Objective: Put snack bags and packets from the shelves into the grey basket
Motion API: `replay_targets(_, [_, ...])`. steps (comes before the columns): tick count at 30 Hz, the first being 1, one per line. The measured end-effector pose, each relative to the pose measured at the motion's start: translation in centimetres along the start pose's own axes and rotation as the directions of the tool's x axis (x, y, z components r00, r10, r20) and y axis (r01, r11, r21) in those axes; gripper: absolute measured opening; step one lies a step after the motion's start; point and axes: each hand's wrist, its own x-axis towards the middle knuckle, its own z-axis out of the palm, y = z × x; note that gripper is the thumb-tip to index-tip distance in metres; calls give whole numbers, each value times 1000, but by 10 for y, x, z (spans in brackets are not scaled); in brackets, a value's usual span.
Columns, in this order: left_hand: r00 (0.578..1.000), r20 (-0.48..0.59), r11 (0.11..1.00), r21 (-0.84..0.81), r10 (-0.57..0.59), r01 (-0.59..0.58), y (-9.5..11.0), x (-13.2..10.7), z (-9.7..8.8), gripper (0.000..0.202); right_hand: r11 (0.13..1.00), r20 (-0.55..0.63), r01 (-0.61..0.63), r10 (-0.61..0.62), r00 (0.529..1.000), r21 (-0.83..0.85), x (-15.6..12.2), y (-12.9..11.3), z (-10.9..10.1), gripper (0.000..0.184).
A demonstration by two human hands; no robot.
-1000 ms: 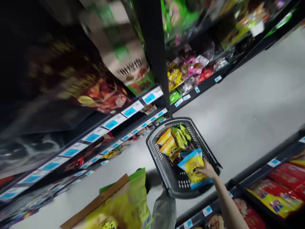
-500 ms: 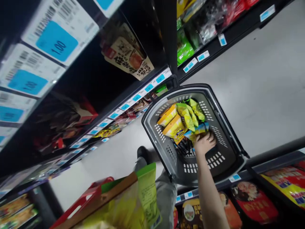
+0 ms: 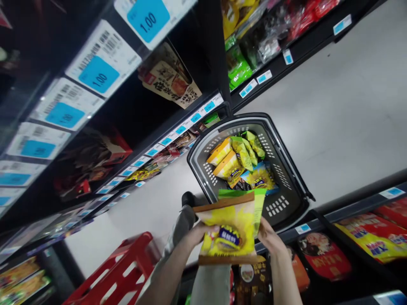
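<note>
Before me, between my two hands, is a yellow snack bag (image 3: 227, 224) with brown edges, and a green snack bag (image 3: 260, 202) shows behind it. My left hand (image 3: 201, 232) grips the left side of the yellow bag. On the right, my right hand (image 3: 269, 233) closes around the side of the pair, its fingers mostly hidden behind them. Beyond the bags, a grey shopping basket (image 3: 288, 212) stands on the floor. It holds yellow bags (image 3: 229, 166), green bags (image 3: 244, 153) and a blue-and-yellow bag (image 3: 259, 176); dark packets partly show below them.
A red plastic basket (image 3: 119, 271) is at the lower left, close to my leg (image 3: 184, 228). Shelves with price tags (image 3: 98, 78) run along the left. More packaged food (image 3: 324, 254) lines the lower right, and bright bags (image 3: 238, 70) fill a shelf at the top.
My right hand has left the basket, where the blue-and-yellow bag now lies uncovered. The yellow and green bags have moved right, into the middle, and both hands now hold them.
</note>
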Motion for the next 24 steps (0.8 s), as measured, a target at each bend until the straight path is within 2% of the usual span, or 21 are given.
replay_targets(1, [999,42,1000,24,7,-8,0,19,11,54,998,6,8,-8,1000,63,-5,2,-2,78])
replay_targets(2, [998,56,999,42,19,-21,-1,36,23,58,999,-34,0,1,999,48,-2,3,-7,78])
replay_targets(3, [998,51,997,65,35,-39,-4,52,34,59,999,-82,-15,12,997,-37,6,2,-15,76])
replay_targets(5, [996,-26,988,130,88,-84,-15,79,53,54,959,-118,-50,17,993,-281,35,-3,-33,71])
replay_targets(7, [976,-169,963,252,139,-93,-28,103,69,53,875,-96,-89,49,994,-476,71,-5,-50,64])
replay_targets(9, [931,-317,915,402,180,-40,-40,124,79,53,808,-99,-143,104,990,-571,107,-2,-58,52])
replay_targets(11, [882,-415,838,543,222,45,-49,142,86,60,745,-140,-207,153,978,-634,138,5,-59,41])
replay_targets(14, [856,-451,694,702,254,163,-60,160,92,81,617,-247,-293,162,955,-730,168,14,-50,33])
replay_targets(17, [866,-442,548,796,236,257,-63,169,96,82,516,-374,-359,79,924,-778,168,15,-36,38])
replay_targets(20, [902,-387,413,866,193,283,-53,167,98,50,464,-496,-405,-90,863,-788,142,18,-15,47])
replay_targets(22, [932,-303,322,918,197,231,-41,159,97,36,418,-510,-384,-246,824,-823,119,29,4,53])
replay_targets(24, [950,-169,213,970,263,114,-30,150,94,39,321,-453,-351,-340,824,-880,101,48,26,56])
